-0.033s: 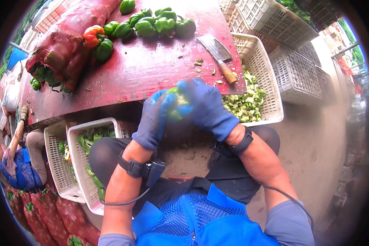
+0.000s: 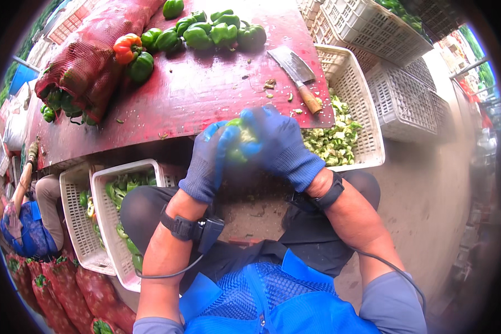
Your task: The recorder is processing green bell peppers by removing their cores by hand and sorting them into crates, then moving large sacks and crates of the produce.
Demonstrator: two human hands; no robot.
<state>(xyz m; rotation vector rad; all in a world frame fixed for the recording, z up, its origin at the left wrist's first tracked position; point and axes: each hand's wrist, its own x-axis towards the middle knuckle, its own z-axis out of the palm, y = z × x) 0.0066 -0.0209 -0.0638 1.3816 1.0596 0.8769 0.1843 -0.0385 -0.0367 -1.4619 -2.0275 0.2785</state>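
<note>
Both my hands wear blue gloves and meet just in front of the table's near edge. Between them is a green bell pepper [image 2: 245, 135], opened so its pale inside shows; motion smears it. My left hand [image 2: 209, 153] is closed round its left side. Fingers of my right hand [image 2: 284, 142] grip it from the right. Beyond my right hand a cleaver [image 2: 293, 65] with a wooden handle lies on the red table [image 2: 206, 89]. Several whole green peppers [image 2: 197, 38] sit at the far side, beside one orange-red pepper [image 2: 127, 48].
A bulging red mesh sack [image 2: 94, 61] rests on the table's left. At the right, a white crate [image 2: 373, 125] holds pale green pepper scraps [image 2: 339, 133]. Green pepper pieces fill a crate [image 2: 108, 222] by my left knee. Stacked crates [image 2: 398, 100] stand right; another person [image 2: 30, 222] sits far left.
</note>
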